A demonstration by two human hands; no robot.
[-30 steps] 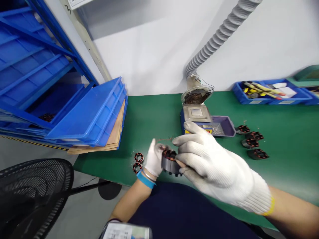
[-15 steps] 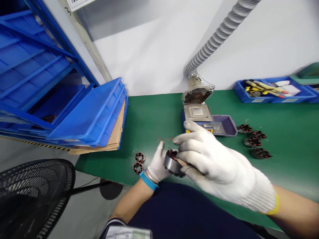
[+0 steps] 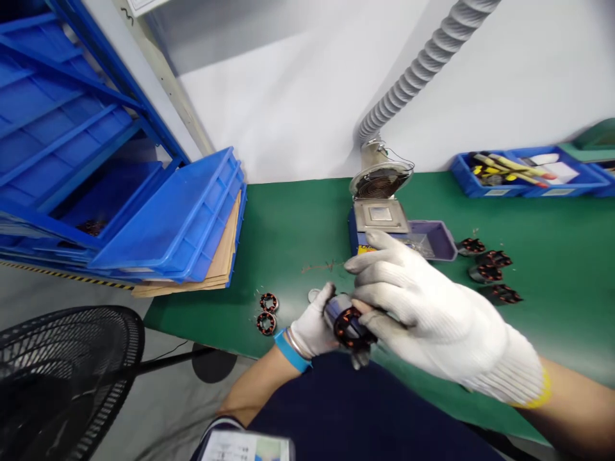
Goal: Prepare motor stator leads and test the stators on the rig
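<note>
My left hand [image 3: 314, 326], in a white glove with dark fingertips, is wrapped round a motor stator [image 3: 342, 315]. The stator is a grey metal ring with copper windings, tilted so that its wound face looks down and to the right. My right hand [image 3: 403, 298], also gloved in white, is closed at the stator's upper right edge. One bare fingertip shows there, touching the ring beside the gloved thumb. The other right fingers are curled above it. Loose thin wires [image 3: 319, 266] lie on the green bench just beyond my hands.
Two small wound rings [image 3: 266, 323] lie at left; several stators [image 3: 486, 273] stand at right. Ahead is a metal-topped device [image 3: 382, 216] under a duct [image 3: 413, 80], beside a purple tray [image 3: 444, 240]. Blue bins [image 3: 168, 218] and a black fan [image 3: 62, 384] flank the left.
The stator has been tipped over, its wound face turning from upward to down and right. My left fingers now reach round beneath it. My right hand has shifted slightly right.
</note>
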